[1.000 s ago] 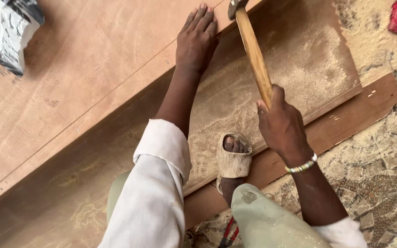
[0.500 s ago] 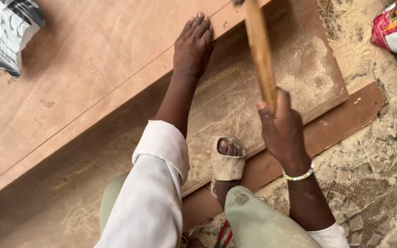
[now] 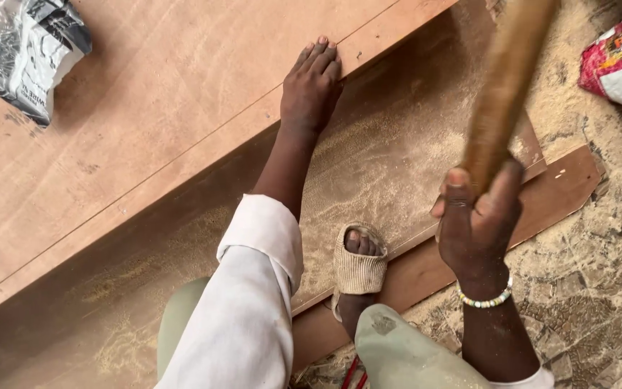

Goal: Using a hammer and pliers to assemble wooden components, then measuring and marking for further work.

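Rising nearer: hammer handle [image 3: 507, 86], blurred

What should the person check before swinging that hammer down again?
1. Grip on the handle: right hand is wrapped tight around its lower end. Ok.
2. Hammer head: out of view above the frame. Cannot tell.
3. Left hand: flat on the board edge, fingers near where the handle points. Not ok, judged cautiously.
4. Nail or target: none visible on the board. Cannot tell.
5. Foot: in an open-toed sandal on the lower plank, toes bare. Not ok.
6. Nearby clutter: grey bag and red bag lie well away from the hands. Ok.
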